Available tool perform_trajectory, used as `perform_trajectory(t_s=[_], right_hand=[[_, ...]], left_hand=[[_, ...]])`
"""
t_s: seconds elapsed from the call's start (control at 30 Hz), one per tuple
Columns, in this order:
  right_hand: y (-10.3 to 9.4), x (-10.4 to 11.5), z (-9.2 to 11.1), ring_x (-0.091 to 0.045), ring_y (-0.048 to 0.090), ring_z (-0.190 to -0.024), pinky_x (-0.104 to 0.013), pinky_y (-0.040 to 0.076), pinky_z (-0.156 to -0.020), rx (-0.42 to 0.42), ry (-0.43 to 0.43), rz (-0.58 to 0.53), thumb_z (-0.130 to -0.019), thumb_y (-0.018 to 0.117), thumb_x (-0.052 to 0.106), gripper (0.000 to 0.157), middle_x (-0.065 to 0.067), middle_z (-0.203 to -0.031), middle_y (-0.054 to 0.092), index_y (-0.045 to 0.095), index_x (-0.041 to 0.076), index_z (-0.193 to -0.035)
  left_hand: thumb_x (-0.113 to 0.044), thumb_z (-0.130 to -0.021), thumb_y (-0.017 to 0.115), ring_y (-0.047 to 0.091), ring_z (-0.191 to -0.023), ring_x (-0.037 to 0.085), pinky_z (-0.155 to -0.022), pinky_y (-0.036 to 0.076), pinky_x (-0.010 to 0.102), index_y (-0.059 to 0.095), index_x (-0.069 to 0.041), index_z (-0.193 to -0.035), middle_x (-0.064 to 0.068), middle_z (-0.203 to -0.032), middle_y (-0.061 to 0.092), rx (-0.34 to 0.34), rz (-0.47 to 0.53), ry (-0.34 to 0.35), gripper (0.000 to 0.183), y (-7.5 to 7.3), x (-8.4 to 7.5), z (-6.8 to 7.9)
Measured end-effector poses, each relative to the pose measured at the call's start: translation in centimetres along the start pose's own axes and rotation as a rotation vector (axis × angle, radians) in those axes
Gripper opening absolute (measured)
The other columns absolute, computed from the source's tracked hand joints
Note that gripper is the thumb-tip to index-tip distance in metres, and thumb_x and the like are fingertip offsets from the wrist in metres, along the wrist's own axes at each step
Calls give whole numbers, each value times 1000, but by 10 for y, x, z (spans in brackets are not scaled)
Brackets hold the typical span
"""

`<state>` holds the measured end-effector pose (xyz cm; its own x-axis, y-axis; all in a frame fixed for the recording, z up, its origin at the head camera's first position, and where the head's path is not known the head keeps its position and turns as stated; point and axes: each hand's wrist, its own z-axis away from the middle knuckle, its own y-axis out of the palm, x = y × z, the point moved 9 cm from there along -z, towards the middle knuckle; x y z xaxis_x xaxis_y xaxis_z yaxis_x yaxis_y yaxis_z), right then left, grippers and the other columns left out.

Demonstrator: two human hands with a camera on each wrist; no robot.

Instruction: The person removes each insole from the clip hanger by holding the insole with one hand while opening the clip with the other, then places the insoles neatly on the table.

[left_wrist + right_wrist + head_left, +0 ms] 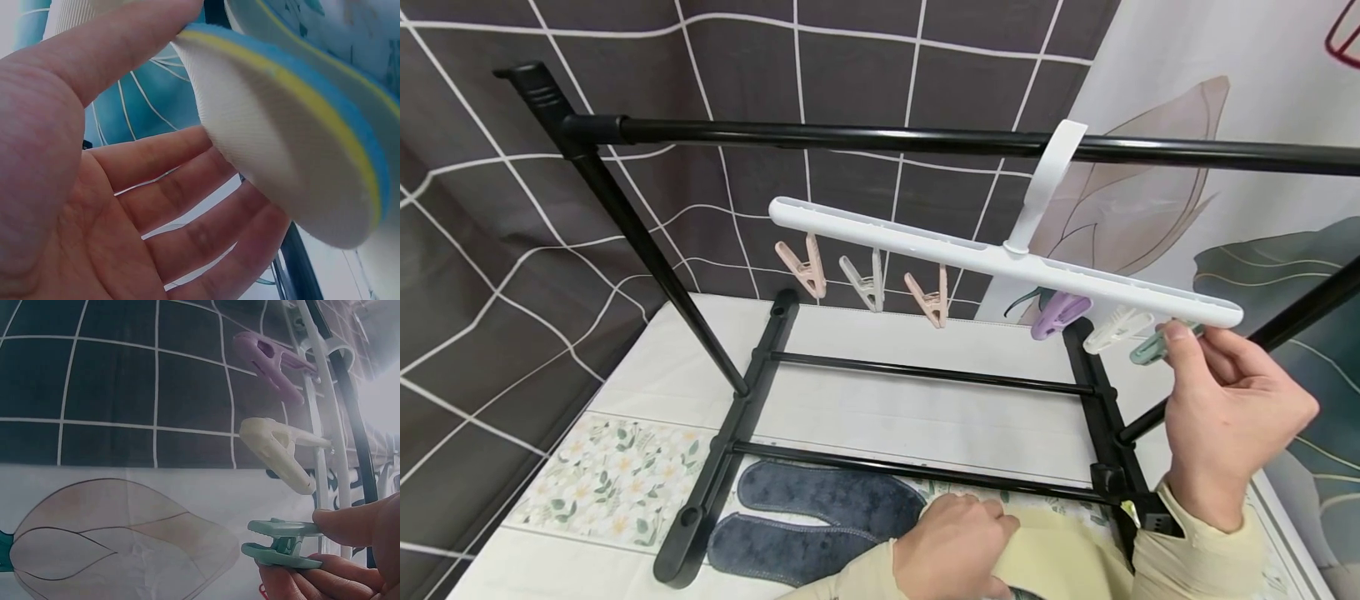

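Note:
A green clothespin [284, 544], hanging at the right end of a white hanger [925, 242], is pinched between the thumb and fingers of my right hand [1236, 408]. Its handles show squeezed in the right wrist view. Along the same bar hang a cream clothespin [275, 453], a purple one [1060, 313], and pink and grey ones [805, 267] to the left. Low in front, my left hand [955, 546] holds a pair of dark plush insoles [827, 492]. Their pale ribbed underside [262, 137] lies against its fingers, under the thumb.
The hanger hooks over the black top rail [850, 136] of a standing rack. The rack's feet [730, 450] and lower bars rest on white and floral tile-patterned flooring [625, 475]. Behind stands a dark checked curtain [737, 83] beside a leaf-patterned one [1157, 150].

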<state>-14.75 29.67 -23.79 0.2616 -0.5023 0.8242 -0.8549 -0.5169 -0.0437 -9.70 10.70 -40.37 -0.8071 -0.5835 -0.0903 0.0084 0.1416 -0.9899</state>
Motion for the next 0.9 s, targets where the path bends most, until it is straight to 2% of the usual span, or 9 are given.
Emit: perform_trajectory(t_s=[0.17,0.37,0.53,0.7,0.9], right_hand=[[0,1,1,-2,67,-72,-14,51,-68,3,-2,12,-78,73,13,20,-1,-84,71,74,6,-97],[0,2,1,-3,67,-73,-14,52,-69,5,-2,9,-78,73,13,20,-1,-84,71,74,6,-97],[1,1,1,-3,67,-73,-14,52,-69,5,1,7,-78,73,13,20,-1,-85,71,74,7,-97],[1,0,1,-4,67,-76,-16,52,-71,13,-2,8,-78,73,13,21,-2,-87,71,73,8,-98],[1,1,1,-3,67,-77,-18,52,-74,18,-8,25,-79,73,15,21,-2,-88,71,73,9,-99]], left_hand=[[-56,-64,75,50,-62,1,-44,30,17,64,-25,-97,-13,-81,56,30,14,-3,47,5,-3,0],[-61,-70,69,51,-66,2,-46,33,17,64,-25,-101,-13,-84,56,109,23,-5,47,14,-5,0],[-46,-77,69,50,-64,2,-46,32,16,64,-26,-101,-13,-83,55,137,19,12,32,20,-10,1],[-36,-87,60,49,-62,2,-44,31,15,64,-25,-99,-11,-81,55,111,19,48,17,23,-17,3],[-37,-89,56,44,-56,2,-41,26,15,65,-22,-94,-10,-76,53,61,-6,95,18,23,-21,6]])
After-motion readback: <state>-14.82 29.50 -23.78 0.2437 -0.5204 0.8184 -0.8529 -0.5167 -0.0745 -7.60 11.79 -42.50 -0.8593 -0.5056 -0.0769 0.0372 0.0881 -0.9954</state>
